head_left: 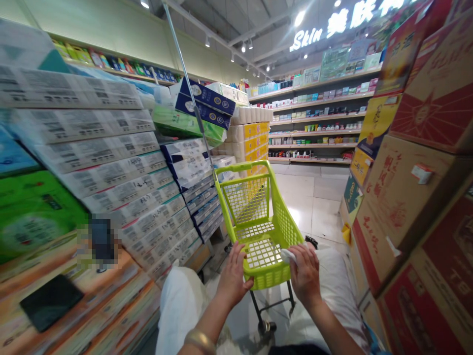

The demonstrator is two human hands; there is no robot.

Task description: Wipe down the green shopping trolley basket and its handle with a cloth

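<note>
A lime-green shopping cart (255, 282) with a mesh plastic basket stands between my knees. At its near left corner, my left hand (233, 270) is closed over the rim, thumb against the outer side. My right hand (306, 270) is closed around a folded white cloth (288, 255) and presses it on the near right part of the rim. No goods show inside the basket. A thin metal pole (188, 81) rises from the cart's far left side, with a dark grip partway along it.
Stacked paper packs (111, 133) line the left side. Cardboard cartons (391, 177) are piled on the right. A flat black object (51, 301) lies on orange packs at lower left, near a blurred-out item. Shelves of small goods (314, 116) stand at the back beyond the tiled floor (321, 202).
</note>
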